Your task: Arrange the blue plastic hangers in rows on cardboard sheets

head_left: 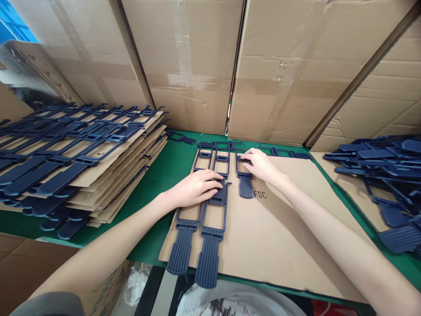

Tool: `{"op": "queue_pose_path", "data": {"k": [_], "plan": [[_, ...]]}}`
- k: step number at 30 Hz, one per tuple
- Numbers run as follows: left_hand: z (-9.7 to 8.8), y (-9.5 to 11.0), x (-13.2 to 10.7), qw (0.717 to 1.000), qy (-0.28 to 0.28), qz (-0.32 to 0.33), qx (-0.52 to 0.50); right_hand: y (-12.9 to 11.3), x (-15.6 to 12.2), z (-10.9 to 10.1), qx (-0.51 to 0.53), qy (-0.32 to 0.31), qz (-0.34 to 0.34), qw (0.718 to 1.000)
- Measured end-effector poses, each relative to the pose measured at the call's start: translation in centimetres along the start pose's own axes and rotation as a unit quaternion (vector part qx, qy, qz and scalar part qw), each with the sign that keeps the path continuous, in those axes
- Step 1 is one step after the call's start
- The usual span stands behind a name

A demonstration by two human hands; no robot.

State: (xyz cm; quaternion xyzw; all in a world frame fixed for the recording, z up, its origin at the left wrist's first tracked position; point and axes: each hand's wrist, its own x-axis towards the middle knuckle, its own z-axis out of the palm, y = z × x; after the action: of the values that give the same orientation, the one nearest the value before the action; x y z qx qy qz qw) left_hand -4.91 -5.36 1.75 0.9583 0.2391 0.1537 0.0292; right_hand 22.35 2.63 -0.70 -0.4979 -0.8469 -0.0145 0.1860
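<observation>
A brown cardboard sheet [279, 228] marked FSC lies on the green table [164, 171]. Several dark blue plastic frame parts with ribbed ends [210, 219] lie side by side on its left part. My left hand [194, 188] rests flat on the middle of two of these parts, fingers stretched out. My right hand [259, 164] touches the top of a shorter blue part [245, 184] further right; its fingers curl onto the part's frame.
A tall stack of cardboard sheets layered with blue parts [82, 149] stands at the left. A loose heap of blue parts [384, 175] lies on cardboard at the right. Big cardboard boxes [197, 66] wall off the back. A box [29, 263] sits below the table's near edge.
</observation>
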Motion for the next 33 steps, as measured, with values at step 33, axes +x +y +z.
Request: {"op": "queue_pose_path", "data": {"k": [33], "plan": [[-0.3, 0.3, 0.1, 1.0, -0.009, -0.003, 0.012, 10.0, -1.8, 0.5, -0.052, 0.013, 0.178, 0.982]]}}
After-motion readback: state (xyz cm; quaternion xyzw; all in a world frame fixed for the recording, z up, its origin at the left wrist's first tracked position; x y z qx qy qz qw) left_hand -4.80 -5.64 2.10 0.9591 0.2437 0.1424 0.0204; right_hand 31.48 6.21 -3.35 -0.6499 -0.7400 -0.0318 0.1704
